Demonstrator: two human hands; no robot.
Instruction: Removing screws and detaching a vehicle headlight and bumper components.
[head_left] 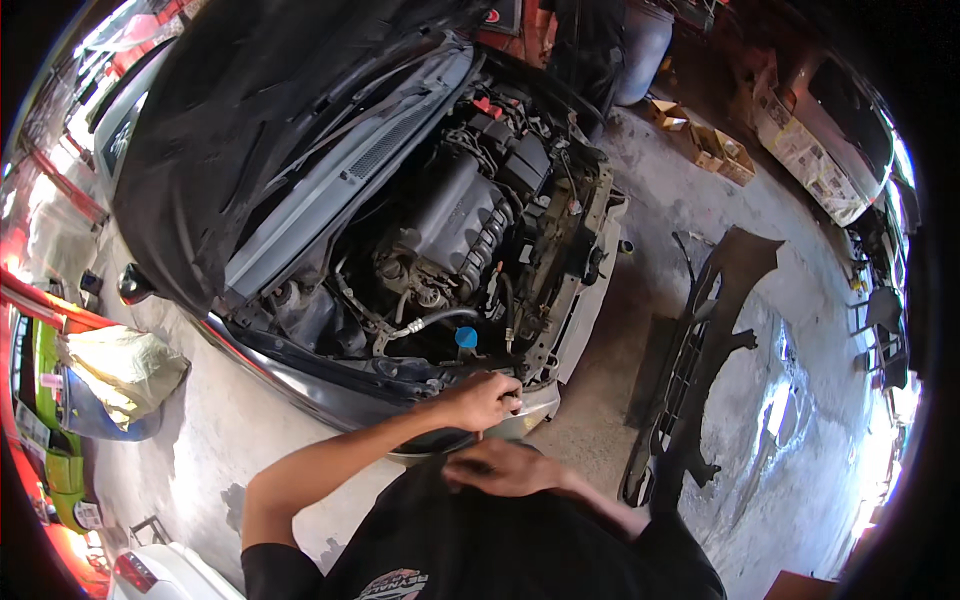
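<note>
1. Head view: the left hand (485, 400) curls above the car's (300, 385) front corner; what its fingers pinch, I cannot tell.
2. The blurred right hand (505, 467) sits just below; grip unclear.
3. The engine (445, 215) lies beyond, its hood (190, 160) raised, presumably for access.
4. A bumper cover (737, 262) lies rightward, probably set aside.

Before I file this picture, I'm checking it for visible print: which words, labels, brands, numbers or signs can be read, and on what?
I copy no print out, so places only:
Black shirt: pale lettering by an emblem, partly legible.
Gray engine cover: faint lettering, too small to read.
Paper sheets on the car body at right: print too small.
White sticker at lower left: too blurred.
</note>
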